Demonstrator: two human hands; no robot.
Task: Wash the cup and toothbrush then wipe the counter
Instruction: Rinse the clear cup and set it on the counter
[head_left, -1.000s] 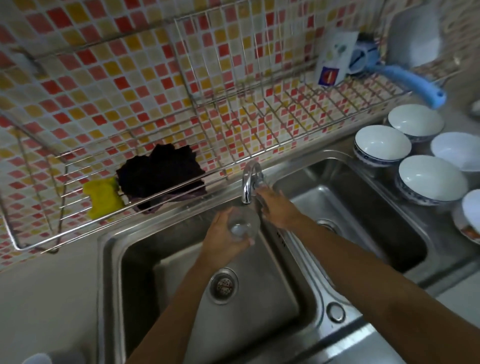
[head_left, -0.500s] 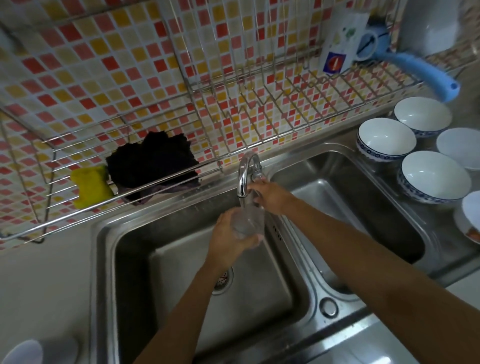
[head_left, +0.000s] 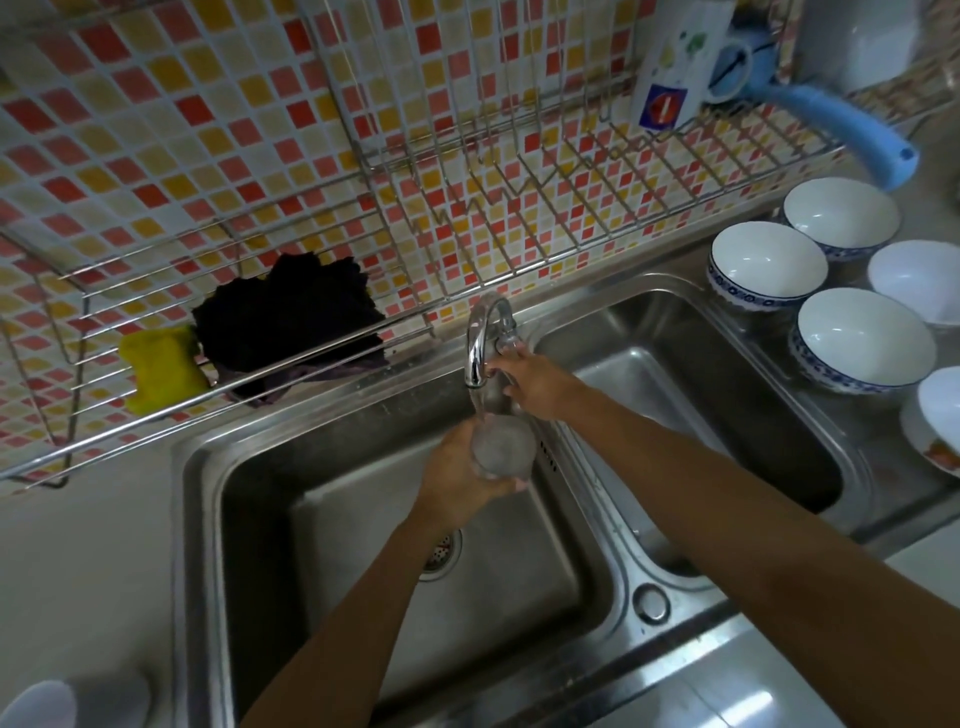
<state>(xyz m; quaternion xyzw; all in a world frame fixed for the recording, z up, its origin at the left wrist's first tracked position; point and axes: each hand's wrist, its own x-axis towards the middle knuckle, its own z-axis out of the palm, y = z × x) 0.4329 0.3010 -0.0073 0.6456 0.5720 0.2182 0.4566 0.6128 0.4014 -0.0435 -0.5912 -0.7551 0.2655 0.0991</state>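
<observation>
Curled round the clear glass cup (head_left: 501, 452), the left hand (head_left: 457, 480) holds it upright over the left basin of the stainless-steel double sink (head_left: 249, 519). The cup sits directly beneath the chrome gooseneck tap (head_left: 480, 338) at its twelve o'clock, and water falls into it. The right hand (head_left: 535, 387) reaches the tap's lever at one o'clock; whether it grips, I cannot tell. Wet glass is likely slippery, rigid and breakable, and heavier as it fills, so a full wrap around the mid-wall suits it. No toothbrush shows. At two o'clock, a white carton (head_left: 670, 78) on the wire rack (head_left: 519, 228) bears a red-and-blue mark, unreadable.
</observation>
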